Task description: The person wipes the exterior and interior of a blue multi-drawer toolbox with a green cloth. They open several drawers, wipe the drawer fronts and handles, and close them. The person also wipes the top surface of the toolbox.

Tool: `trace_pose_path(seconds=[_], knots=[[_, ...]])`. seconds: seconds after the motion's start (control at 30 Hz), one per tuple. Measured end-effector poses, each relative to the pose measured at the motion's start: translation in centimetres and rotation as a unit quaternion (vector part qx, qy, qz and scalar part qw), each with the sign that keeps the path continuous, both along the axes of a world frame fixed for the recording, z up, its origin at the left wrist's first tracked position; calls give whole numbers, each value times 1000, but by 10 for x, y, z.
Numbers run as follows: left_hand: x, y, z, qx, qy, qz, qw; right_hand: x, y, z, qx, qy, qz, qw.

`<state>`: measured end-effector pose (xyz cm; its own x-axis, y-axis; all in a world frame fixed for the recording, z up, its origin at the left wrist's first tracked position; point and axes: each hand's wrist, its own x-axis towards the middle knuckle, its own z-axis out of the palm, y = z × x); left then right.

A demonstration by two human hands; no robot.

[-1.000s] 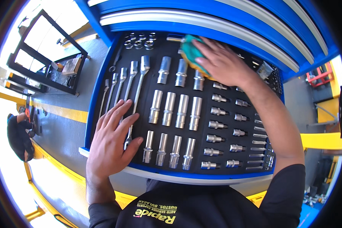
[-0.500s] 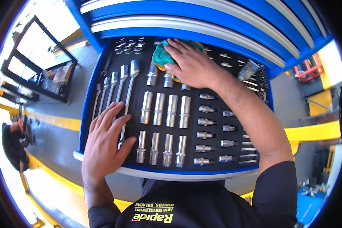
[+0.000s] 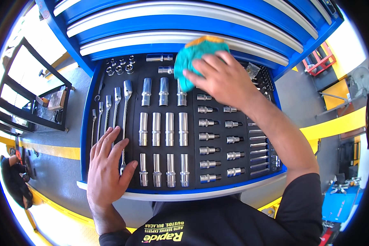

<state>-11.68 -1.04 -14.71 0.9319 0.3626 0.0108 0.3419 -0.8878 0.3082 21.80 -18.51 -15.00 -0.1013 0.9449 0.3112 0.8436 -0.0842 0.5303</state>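
My right hand [image 3: 223,80] holds a green cloth with a yellow-orange edge [image 3: 192,57], fingers bent over it, at the back of an open tool drawer [image 3: 184,197]. The cloth overlaps the front of the drawer above and hides some tools. Palm down with fingers apart, my left hand [image 3: 107,170] rests over the lower ends of several flex-head socket wrenches [image 3: 127,94]. To the right of that hand, rows of long chrome sockets [image 3: 156,129] lie in black foam. Short bit sockets [image 3: 209,123] lie below my right forearm.
Closed blue drawers with silver handles [image 3: 172,39] rise behind the open one. Small sockets [image 3: 119,69] sit at its back left, and a clear plastic packet [image 3: 252,70] at the back right. A black metal frame [image 3: 33,90] stands left; another person [image 3: 14,180] is farther off.
My right hand has moved the cloth rightward and up off the back-middle sockets, which now show. My left hand stays over the wrenches while the view has shifted.
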Motion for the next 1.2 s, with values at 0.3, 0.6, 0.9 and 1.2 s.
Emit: trace_pose_path(seconds=[0.3, 0.6, 0.9, 1.2], knots=[[-3, 3, -9, 13, -15, -13, 1000, 14, -45, -20, 18, 147, -181, 972], [-8, 2, -13, 22, -49, -8, 999, -1, -58, -13, -44, 104, -191, 975], [26, 19, -13, 18, -236, -18, 971, -17, -57, -7, -94, 51, -85, 991], [43, -19, -27, -46, -394, 32, 918, -41, -22, 47, -106, 229, -112, 961]])
